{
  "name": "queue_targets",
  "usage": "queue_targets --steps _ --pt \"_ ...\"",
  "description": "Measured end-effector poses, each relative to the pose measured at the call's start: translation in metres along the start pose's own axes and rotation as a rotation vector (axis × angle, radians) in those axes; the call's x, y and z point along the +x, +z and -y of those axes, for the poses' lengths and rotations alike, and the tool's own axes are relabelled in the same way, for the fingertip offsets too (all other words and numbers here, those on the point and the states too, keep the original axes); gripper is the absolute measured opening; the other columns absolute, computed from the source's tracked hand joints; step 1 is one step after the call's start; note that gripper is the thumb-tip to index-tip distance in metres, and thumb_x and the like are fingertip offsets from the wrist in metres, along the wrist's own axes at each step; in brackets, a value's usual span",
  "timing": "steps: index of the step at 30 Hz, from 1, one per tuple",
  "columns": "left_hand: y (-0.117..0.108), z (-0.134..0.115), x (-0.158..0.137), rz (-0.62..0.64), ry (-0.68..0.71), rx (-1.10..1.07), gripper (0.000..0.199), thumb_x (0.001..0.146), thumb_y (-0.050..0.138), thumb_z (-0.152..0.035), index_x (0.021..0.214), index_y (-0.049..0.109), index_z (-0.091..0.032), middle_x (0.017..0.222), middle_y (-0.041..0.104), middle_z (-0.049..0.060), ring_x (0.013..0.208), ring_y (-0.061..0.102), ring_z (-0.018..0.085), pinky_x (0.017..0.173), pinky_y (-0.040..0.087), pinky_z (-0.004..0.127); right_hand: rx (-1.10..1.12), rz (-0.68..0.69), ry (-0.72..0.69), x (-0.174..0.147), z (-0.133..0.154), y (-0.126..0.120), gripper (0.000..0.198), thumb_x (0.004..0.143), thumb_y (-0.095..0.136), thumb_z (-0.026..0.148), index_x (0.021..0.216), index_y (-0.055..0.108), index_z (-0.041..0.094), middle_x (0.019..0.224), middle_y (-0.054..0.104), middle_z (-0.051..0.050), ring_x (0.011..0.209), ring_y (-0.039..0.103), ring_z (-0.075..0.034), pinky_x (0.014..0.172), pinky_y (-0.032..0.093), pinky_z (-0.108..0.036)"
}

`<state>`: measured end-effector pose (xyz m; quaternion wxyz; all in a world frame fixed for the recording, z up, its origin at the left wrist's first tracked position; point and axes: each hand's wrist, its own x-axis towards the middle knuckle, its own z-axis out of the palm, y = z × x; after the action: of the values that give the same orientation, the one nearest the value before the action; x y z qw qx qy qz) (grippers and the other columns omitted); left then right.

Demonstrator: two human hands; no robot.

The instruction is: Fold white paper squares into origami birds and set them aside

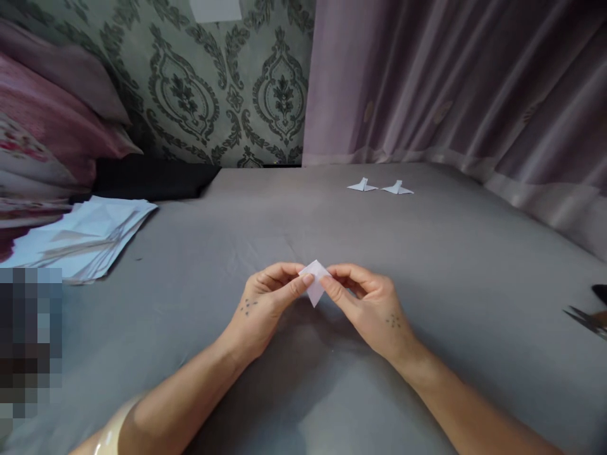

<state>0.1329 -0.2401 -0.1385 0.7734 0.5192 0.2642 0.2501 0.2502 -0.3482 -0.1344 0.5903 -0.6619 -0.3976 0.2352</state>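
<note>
A small white piece of folded paper (315,294), kite-shaped with one point down, is held up between my two hands in the middle of the view. My left hand (270,300) pinches its left side, thumb on the near face and fingers behind. On the right side, my right hand (367,303) grips it the same way, the thumb pressed near the centre. The fingertips behind the paper are partly hidden.
Two small folded paper figures (364,185) stand far back on the grey cloth surface (265,221). At left lies a stack of white paper (95,227) beside a black folded item (152,179). Scissors (588,321) lie at the right edge. Purple curtains (427,82) hang behind.
</note>
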Motion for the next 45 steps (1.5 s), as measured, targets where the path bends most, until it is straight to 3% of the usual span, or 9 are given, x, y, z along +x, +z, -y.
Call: queue_targets --steps 7,12,15,19,27,33,39,45 --pt "-0.007 -0.003 0.003 0.03 0.086 0.312 0.015 0.072 0.076 -0.03 0.079 0.071 -0.018 0.075 0.068 0.001 0.072 0.06 0.013 0.071 0.045 0.024 -0.155 0.015 -0.126 -0.001 0.004 -0.002 0.009 0.083 0.06 0.026 0.08 0.066 0.021 0.076 0.063 0.001 0.072 0.058 -0.013 0.07 0.048 -0.026" --pt "-0.001 -0.008 0.002 -0.029 0.027 -0.011 0.019 0.07 0.078 -0.03 0.076 0.064 -0.018 0.075 0.069 -0.001 0.073 0.062 0.012 0.072 0.045 0.023 -0.054 0.053 0.026 0.003 0.011 0.003 0.031 0.077 0.068 0.033 0.106 0.063 0.021 0.095 0.069 -0.004 0.087 0.063 -0.017 0.081 0.049 -0.031" --pt "0.002 -0.01 0.003 -0.007 0.023 -0.09 0.022 0.069 0.078 -0.029 0.078 0.062 -0.018 0.077 0.068 0.0 0.077 0.062 0.013 0.077 0.044 0.024 0.062 0.097 0.118 0.009 0.016 0.007 0.027 0.08 0.064 0.038 0.098 0.067 0.018 0.091 0.071 -0.005 0.085 0.065 -0.019 0.078 0.05 -0.032" --pt "-0.002 -0.011 0.004 0.011 0.051 -0.038 0.023 0.07 0.077 -0.032 0.078 0.062 -0.016 0.081 0.067 0.001 0.08 0.06 0.013 0.078 0.043 0.023 0.097 0.058 0.137 0.017 0.02 0.009 0.025 0.079 0.065 0.037 0.093 0.069 0.017 0.084 0.071 -0.005 0.081 0.065 -0.019 0.075 0.049 -0.03" --pt "-0.014 -0.007 0.009 -0.019 0.121 0.217 0.023 0.07 0.076 -0.034 0.085 0.07 -0.018 0.078 0.067 0.002 0.074 0.056 0.014 0.069 0.042 0.023 -0.227 0.144 -0.015 0.026 0.031 0.001 0.011 0.077 0.062 0.026 0.082 0.071 0.02 0.07 0.064 0.002 0.067 0.057 -0.012 0.065 0.045 -0.024" --pt "-0.012 -0.011 0.008 0.069 0.039 0.076 0.017 0.069 0.077 -0.031 0.077 0.073 -0.017 0.078 0.072 0.003 0.079 0.063 0.016 0.081 0.045 0.029 -0.145 0.063 -0.088 0.02 0.037 0.002 0.012 0.081 0.063 0.031 0.082 0.067 0.02 0.074 0.064 0.001 0.071 0.058 -0.013 0.069 0.047 -0.025" --pt "-0.006 -0.01 0.004 0.082 0.081 0.081 0.018 0.071 0.077 -0.029 0.084 0.071 -0.017 0.065 0.066 -0.001 0.058 0.056 0.01 0.06 0.045 0.022 -0.196 -0.04 -0.271 0.011 0.034 0.006 0.008 0.083 0.059 0.021 0.077 0.064 0.02 0.072 0.06 0.001 0.069 0.056 -0.012 0.069 0.047 -0.026" --pt "-0.009 -0.005 0.003 0.151 0.124 0.019 0.01 0.079 0.071 -0.024 0.084 0.069 -0.017 0.067 0.069 0.002 0.063 0.062 0.012 0.065 0.05 0.025 -0.208 -0.069 -0.348 0.005 0.03 0.007 0.005 0.085 0.06 0.022 0.082 0.064 0.021 0.076 0.061 -0.001 0.072 0.058 -0.013 0.069 0.049 -0.027"
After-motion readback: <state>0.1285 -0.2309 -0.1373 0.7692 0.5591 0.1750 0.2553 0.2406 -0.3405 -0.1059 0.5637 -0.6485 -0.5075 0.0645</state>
